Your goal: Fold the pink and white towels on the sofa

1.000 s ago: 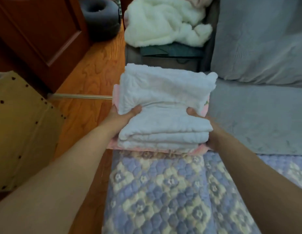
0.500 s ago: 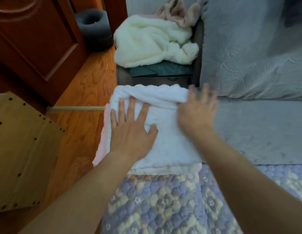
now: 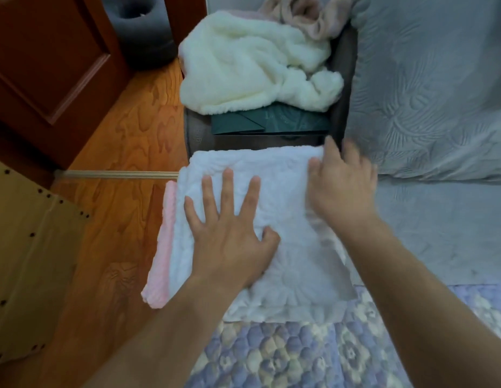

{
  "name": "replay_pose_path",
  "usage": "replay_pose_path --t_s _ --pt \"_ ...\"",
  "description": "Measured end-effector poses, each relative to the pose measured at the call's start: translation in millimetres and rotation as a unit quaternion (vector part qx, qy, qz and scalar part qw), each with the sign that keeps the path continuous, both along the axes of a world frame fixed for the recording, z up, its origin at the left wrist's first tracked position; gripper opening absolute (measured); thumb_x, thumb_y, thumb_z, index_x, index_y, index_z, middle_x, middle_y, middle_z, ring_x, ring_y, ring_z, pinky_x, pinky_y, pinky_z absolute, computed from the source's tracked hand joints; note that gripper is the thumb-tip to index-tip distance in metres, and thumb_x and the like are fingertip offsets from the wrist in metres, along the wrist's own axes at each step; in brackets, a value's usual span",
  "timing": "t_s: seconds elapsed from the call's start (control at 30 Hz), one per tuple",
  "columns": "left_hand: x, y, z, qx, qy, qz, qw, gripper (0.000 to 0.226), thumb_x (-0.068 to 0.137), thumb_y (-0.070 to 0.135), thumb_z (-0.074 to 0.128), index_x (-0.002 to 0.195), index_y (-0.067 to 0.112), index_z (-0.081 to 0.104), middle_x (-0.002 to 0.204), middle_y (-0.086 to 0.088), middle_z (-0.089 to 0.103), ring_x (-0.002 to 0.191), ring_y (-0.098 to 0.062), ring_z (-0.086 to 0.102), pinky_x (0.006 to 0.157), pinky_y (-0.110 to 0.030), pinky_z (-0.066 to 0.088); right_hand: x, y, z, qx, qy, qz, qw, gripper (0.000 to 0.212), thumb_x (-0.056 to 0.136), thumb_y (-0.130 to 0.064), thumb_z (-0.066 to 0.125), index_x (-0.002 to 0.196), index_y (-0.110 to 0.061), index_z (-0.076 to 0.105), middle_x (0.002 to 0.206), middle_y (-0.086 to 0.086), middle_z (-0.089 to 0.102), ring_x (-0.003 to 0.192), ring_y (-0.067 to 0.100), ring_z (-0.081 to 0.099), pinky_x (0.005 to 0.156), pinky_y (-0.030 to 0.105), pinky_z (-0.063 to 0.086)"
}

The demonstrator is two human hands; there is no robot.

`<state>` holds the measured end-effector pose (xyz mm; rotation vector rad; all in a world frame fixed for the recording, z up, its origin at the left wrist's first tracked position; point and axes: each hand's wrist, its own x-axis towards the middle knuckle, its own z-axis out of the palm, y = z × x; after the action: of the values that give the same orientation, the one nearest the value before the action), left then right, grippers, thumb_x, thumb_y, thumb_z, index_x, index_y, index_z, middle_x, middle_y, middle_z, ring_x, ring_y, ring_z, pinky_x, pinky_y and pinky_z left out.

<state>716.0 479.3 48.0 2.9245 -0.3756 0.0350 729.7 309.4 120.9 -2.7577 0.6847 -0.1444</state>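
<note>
Sofa (image 3: 445, 225) w/ grey cover fills the right side, quilted patterned cover (image 3: 285, 357) at near edge; folded stack sits at the sofa's left end, near the drop to the wood floor (image 3: 117, 169). Step in hand looks like pressing/smoothing the finished stack. To do it well: keep palms flat, push air out from centre toward edges, square the far edge, and don't shove left since the pink layer already overhangs that side. White towel (image 3: 288, 247) is on top, folded to a rough rectangle. Pink towel (image 3: 162, 247) is under it, only a strip showing along the left edge. Left hand (image 3: 229, 236) lies flat on the white towel's left-centre, fingers spread and straight, pressing, grasping nothing. Right hand (image 3: 341, 189) is on the far right corner of the white towel, fingers relaxed and blurred; looks released, patting, not gripping. Both hands touch the stack directly. Fluffy cream blanket (image 3: 249, 63) lies far, apart from the stack.
</note>
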Motion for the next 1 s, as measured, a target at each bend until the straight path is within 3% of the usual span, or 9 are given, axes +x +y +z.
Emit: replay_pose_path --t_s 0.07,0.1,0.2,0.27,0.47,0.67,0.73,0.9,1.0 --pt "-7 -3 -6 0.002 -0.004 -0.007 1.0 0.086 0.086 0.064 0.037 0.159 0.041 -0.001 0.168 -0.006 -0.012 0.153 -0.037 -0.016 0.115 -0.071 0.0 -21 29 -2 -0.061 -0.121 0.073 0.988 0.053 0.102 -0.027 0.04 0.152 -0.01 0.038 0.157 0.021 0.032 0.143 0.043 0.03 0.119 0.055 0.023" --pt "-8 1 -5 0.026 0.014 -0.004 1.0 0.086 0.088 0.065 0.039 0.159 0.04 -0.002 0.168 -0.007 -0.013 0.153 -0.038 -0.016 0.115 -0.072 0.001 -35 45 -9 -0.068 -0.119 0.111 0.984 0.054 0.102 -0.032 0.038 0.152 -0.013 0.038 0.158 0.019 0.032 0.145 0.042 0.026 0.12 0.054 0.022" --pt "-2 15 -6 0.022 -0.021 -0.025 0.999 0.078 0.092 0.068 0.033 0.16 0.04 0.004 0.169 -0.005 -0.006 0.154 -0.037 -0.008 0.112 -0.075 0.011 -50 55 -36 -0.005 0.045 0.11 0.993 0.064 0.102 -0.053 0.023 0.16 -0.029 0.015 0.169 0.004 0.002 0.154 0.032 -0.001 0.124 0.054 0.006" --pt "-2 27 -7 0.007 -0.02 -0.049 0.999 0.074 0.093 0.07 0.028 0.159 0.041 0.012 0.169 -0.003 -0.002 0.155 -0.035 -0.006 0.11 -0.075 0.019 -50 39 -54 0.011 0.061 0.098 0.993 0.068 0.1 -0.059 0.026 0.161 -0.034 0.007 0.169 -0.002 -0.01 0.155 0.031 -0.006 0.124 0.052 0.002" --pt "26 38 -29 -0.08 0.014 0.013 0.997 0.067 0.097 0.068 0.018 0.159 0.042 0.01 0.169 0.002 -0.006 0.154 -0.035 -0.005 0.121 -0.06 0.016 -39 38 -88 0.057 -0.034 0.088 0.994 0.068 0.096 -0.065 0.032 0.157 -0.035 0.026 0.168 -0.003 0.011 0.15 0.034 0.02 0.121 0.054 0.018" --pt "44 20 -33 -0.045 0.03 0.051 0.997 0.066 0.096 0.068 0.016 0.157 0.044 0.01 0.169 0.005 -0.001 0.153 -0.036 0.003 0.114 -0.063 0.027 -8 26 -102 0.065 -0.007 0.077 0.995 0.068 0.094 -0.068 0.027 0.156 -0.038 0.028 0.166 -0.004 0.018 0.142 0.035 0.03 0.12 0.051 0.022" --pt "40 22 -29 -0.026 0.054 0.049 0.997 0.066 0.095 0.068 0.011 0.157 0.046 0.003 0.168 0.007 -0.007 0.153 -0.037 -0.003 0.115 -0.065 0.023 -10 27 -97 0.054 0.03 0.089 0.994 0.07 0.094 -0.068 0.022 0.158 -0.039 0.02 0.168 -0.004 0.01 0.145 0.036 0.023 0.122 0.051 0.016" --pt "39 12 1 0.065 0.142 0.044 0.987 0.064 0.095 0.069 0.001 0.155 0.049 -0.01 0.166 0.01 -0.021 0.15 -0.041 -0.02 0.115 -0.07 -0.005 -10 22 -37 -0.013 0.24 0.11 0.965 0.071 0.098 -0.067 0.012 0.159 -0.037 -0.008 0.168 -0.003 -0.018 0.153 0.036 -0.016 0.119 0.056 -0.013" --pt "32 15 39 0.068 0.195 0.038 0.978 0.066 0.095 0.07 0.007 0.156 0.047 -0.006 0.166 0.008 -0.022 0.149 -0.042 -0.024 0.116 -0.067 -0.01 -53 36 20 -0.027 0.242 0.121 0.962 0.066 0.102 -0.06 0.014 0.159 -0.036 -0.01 0.168 -0.002 -0.017 0.152 0.036 -0.02 0.119 0.057 -0.011"
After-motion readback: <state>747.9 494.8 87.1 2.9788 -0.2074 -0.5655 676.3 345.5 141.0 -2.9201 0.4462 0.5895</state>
